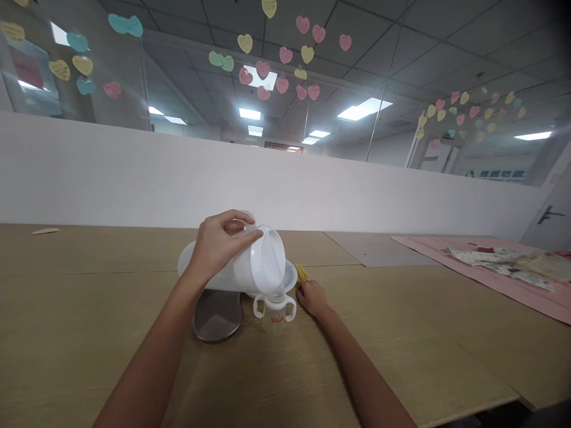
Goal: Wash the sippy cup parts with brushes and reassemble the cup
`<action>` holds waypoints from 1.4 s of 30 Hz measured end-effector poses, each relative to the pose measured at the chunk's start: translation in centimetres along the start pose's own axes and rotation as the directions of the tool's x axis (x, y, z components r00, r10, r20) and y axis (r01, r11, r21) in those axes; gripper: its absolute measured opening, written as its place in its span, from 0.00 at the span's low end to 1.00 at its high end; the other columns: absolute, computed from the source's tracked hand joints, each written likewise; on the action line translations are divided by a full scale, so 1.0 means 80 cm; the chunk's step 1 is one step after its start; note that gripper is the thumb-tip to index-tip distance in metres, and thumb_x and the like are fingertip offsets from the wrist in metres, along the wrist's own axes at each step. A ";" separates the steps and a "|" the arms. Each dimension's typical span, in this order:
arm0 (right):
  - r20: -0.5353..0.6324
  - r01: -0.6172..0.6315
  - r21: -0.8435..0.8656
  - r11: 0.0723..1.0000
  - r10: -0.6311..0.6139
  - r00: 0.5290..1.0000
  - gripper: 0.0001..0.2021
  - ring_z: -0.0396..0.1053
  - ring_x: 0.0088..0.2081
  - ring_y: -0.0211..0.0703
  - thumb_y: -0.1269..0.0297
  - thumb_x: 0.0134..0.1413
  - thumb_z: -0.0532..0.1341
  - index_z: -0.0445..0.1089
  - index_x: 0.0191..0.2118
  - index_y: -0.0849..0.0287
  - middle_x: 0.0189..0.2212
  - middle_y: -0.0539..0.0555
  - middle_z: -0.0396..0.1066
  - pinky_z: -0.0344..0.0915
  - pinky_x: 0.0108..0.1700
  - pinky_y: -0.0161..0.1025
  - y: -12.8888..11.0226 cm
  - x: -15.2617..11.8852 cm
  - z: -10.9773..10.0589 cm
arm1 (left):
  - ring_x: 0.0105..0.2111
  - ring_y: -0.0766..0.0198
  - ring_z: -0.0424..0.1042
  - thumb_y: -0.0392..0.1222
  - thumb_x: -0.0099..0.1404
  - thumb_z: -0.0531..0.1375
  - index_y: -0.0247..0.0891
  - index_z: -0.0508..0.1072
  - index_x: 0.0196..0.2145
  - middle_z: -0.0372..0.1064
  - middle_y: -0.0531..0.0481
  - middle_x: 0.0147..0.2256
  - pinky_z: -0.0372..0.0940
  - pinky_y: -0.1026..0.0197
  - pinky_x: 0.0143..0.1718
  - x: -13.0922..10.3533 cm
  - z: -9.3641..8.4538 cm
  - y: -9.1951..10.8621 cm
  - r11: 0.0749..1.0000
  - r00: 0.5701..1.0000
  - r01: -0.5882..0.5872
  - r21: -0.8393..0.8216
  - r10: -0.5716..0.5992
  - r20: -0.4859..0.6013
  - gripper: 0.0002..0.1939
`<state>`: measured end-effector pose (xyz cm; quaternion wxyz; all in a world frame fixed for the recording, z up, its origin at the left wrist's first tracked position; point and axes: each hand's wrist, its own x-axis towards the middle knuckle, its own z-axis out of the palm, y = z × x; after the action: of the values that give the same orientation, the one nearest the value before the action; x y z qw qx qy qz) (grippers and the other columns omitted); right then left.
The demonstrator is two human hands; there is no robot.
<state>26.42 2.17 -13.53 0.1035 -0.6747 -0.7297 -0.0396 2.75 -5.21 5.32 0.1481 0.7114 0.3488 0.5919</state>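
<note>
My left hand (218, 241) is wrapped round a white pitcher (241, 270), its thumb along the edge of the lid. The pitcher is tipped to the right, its lidded end just above a clear baby bottle (273, 315) with two white side handles and an open neck. Whether liquid is flowing out cannot be seen. My right hand (313, 298) rests on the table right of the bottle, fingers curled closed. A small yellow object (302, 273) lies against its fingertips; whether it is gripped is hidden. Behind the bottle sits a white bowl (291, 277), partly covered by the pitcher.
A dark grey, rounded flat piece (217, 318) lies below the pitcher on the wooden table (401, 345). At the right, a pink cloth (477, 276) bears papers and a pen. A thin pale strip (46, 231) lies far left. A white low wall (312, 199) borders the back.
</note>
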 end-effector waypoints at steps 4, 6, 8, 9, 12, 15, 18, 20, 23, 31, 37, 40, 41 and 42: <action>-0.001 -0.006 -0.002 1.000 0.006 1.000 0.13 0.64 0.41 0.45 0.64 0.55 0.47 0.66 0.37 0.59 0.36 0.58 0.68 0.55 0.36 0.36 0.001 0.001 0.003 | 0.36 0.62 0.71 0.45 0.46 0.64 0.38 0.73 0.29 0.73 0.51 0.35 0.65 0.56 0.46 -0.002 -0.001 0.002 0.997 0.999 -0.050 0.051 0.049 0.020 0.12; -0.005 -0.010 -0.002 1.000 0.010 1.000 0.14 0.64 0.41 0.45 0.63 0.56 0.46 0.66 0.38 0.59 0.36 0.59 0.68 0.54 0.36 0.36 0.002 0.001 0.005 | 0.37 0.62 0.71 0.44 0.46 0.64 0.38 0.73 0.30 0.73 0.51 0.36 0.64 0.55 0.47 -0.001 -0.002 0.001 0.996 0.998 -0.059 0.071 0.056 0.042 0.12; -0.006 -0.008 -0.001 1.000 0.008 1.000 0.14 0.64 0.40 0.45 0.63 0.56 0.46 0.66 0.38 0.59 0.36 0.59 0.68 0.54 0.36 0.37 0.002 0.002 0.006 | 0.37 0.63 0.71 0.44 0.47 0.64 0.39 0.73 0.30 0.73 0.52 0.36 0.64 0.55 0.48 -0.001 -0.002 0.000 0.995 0.997 -0.064 0.076 0.059 0.058 0.12; -0.006 -0.005 -0.001 1.000 0.005 1.000 0.13 0.64 0.40 0.46 0.63 0.56 0.46 0.66 0.38 0.59 0.36 0.59 0.68 0.54 0.36 0.37 0.002 0.002 0.006 | 0.37 0.63 0.71 0.44 0.47 0.64 0.39 0.73 0.30 0.73 0.52 0.36 0.64 0.55 0.48 -0.001 -0.001 0.000 0.995 0.996 -0.066 0.071 0.062 0.063 0.12; -0.004 -0.001 -0.004 1.000 0.001 1.000 0.13 0.64 0.40 0.46 0.64 0.54 0.47 0.66 0.37 0.60 0.36 0.59 0.69 0.55 0.35 0.36 0.003 0.003 0.006 | 0.38 0.62 0.71 0.44 0.47 0.64 0.38 0.74 0.30 0.73 0.51 0.36 0.64 0.55 0.48 -0.001 0.000 0.000 0.997 0.995 -0.070 0.044 0.067 0.075 0.11; -0.005 -0.003 -0.007 1.000 0.003 1.000 0.12 0.64 0.40 0.46 0.63 0.54 0.48 0.66 0.37 0.60 0.36 0.58 0.69 0.55 0.35 0.36 0.003 0.003 0.005 | 0.38 0.62 0.70 0.44 0.47 0.63 0.38 0.74 0.29 0.73 0.51 0.36 0.63 0.55 0.48 -0.001 0.001 0.000 0.998 0.995 -0.057 0.025 0.055 0.085 0.11; -0.013 0.002 -0.005 1.000 -0.002 1.000 0.13 0.64 0.40 0.46 0.63 0.55 0.47 0.66 0.37 0.60 0.36 0.58 0.69 0.55 0.35 0.36 0.003 0.002 0.005 | 0.38 0.60 0.70 0.43 0.46 0.64 0.38 0.74 0.31 0.72 0.49 0.37 0.64 0.54 0.47 0.002 0.001 -0.006 1.000 1.000 -0.017 -0.019 0.018 0.022 0.13; -0.023 0.014 -0.005 1.000 -0.014 1.000 0.13 0.64 0.41 0.46 0.64 0.55 0.46 0.67 0.37 0.60 0.36 0.59 0.69 0.55 0.36 0.36 0.002 0.001 0.004 | 0.37 0.59 0.70 0.43 0.44 0.64 0.37 0.73 0.34 0.72 0.48 0.36 0.65 0.56 0.43 0.007 -0.002 -0.016 0.993 0.992 0.027 -0.118 -0.041 -0.117 0.16; -0.020 0.015 -0.016 1.000 -0.016 1.000 0.13 0.64 0.41 0.46 0.64 0.55 0.47 0.67 0.36 0.60 0.37 0.60 0.69 0.55 0.36 0.37 0.002 0.000 0.005 | 0.34 0.62 0.71 0.40 0.44 0.65 0.37 0.72 0.37 0.72 0.49 0.32 0.66 0.61 0.38 0.016 -0.015 -0.038 0.937 0.882 0.050 -0.347 -0.205 -0.425 0.19; -0.007 0.013 0.001 1.000 -0.013 1.000 0.13 0.64 0.42 0.47 0.64 0.55 0.47 0.67 0.37 0.59 0.37 0.59 0.69 0.56 0.39 0.38 0.003 0.001 0.007 | 0.29 0.70 0.67 0.32 0.41 0.63 0.34 0.70 0.35 0.66 0.53 0.27 0.64 0.65 0.32 0.032 -0.066 -0.091 0.844 0.437 -0.037 -0.534 -0.467 -0.769 0.18; -0.015 0.012 0.016 1.000 -0.012 1.000 0.13 0.65 0.40 0.47 0.64 0.55 0.47 0.67 0.37 0.59 0.36 0.60 0.69 0.56 0.36 0.37 0.001 -0.001 0.002 | 0.30 0.70 0.64 0.32 0.42 0.60 0.33 0.66 0.30 0.62 0.56 0.27 0.63 0.65 0.31 0.032 -0.086 -0.126 0.866 0.310 0.015 -0.500 -0.479 -0.821 0.14; -0.014 0.018 0.012 1.000 -0.018 1.000 0.13 0.65 0.41 0.47 0.64 0.55 0.47 0.67 0.37 0.59 0.37 0.60 0.69 0.56 0.37 0.37 0.001 -0.001 0.001 | 0.28 0.69 0.64 0.31 0.42 0.58 0.35 0.61 0.26 0.59 0.57 0.23 0.61 0.64 0.28 0.032 -0.096 -0.146 0.850 0.303 0.043 -0.525 -0.512 -0.804 0.11; -0.014 0.017 0.011 1.000 -0.017 1.000 0.13 0.65 0.41 0.47 0.64 0.55 0.47 0.67 0.37 0.59 0.37 0.60 0.69 0.56 0.37 0.38 0.001 -0.001 0.001 | 0.28 0.69 0.64 0.32 0.42 0.57 0.36 0.59 0.25 0.58 0.58 0.22 0.60 0.64 0.27 0.032 -0.099 -0.152 0.852 0.313 0.055 -0.520 -0.510 -0.801 0.11; -0.014 0.016 0.009 1.000 -0.016 1.000 0.13 0.65 0.41 0.47 0.64 0.55 0.47 0.67 0.37 0.59 0.37 0.60 0.69 0.56 0.38 0.38 0.000 -0.001 0.001 | 0.27 0.69 0.63 0.32 0.42 0.57 0.37 0.57 0.24 0.56 0.58 0.20 0.59 0.64 0.26 0.032 -0.103 -0.157 0.858 0.327 0.067 -0.509 -0.501 -0.801 0.11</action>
<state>26.46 2.11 -13.62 0.1114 -0.6680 -0.7346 -0.0418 -8.92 3.82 1.47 0.1709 0.1442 0.3690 0.9021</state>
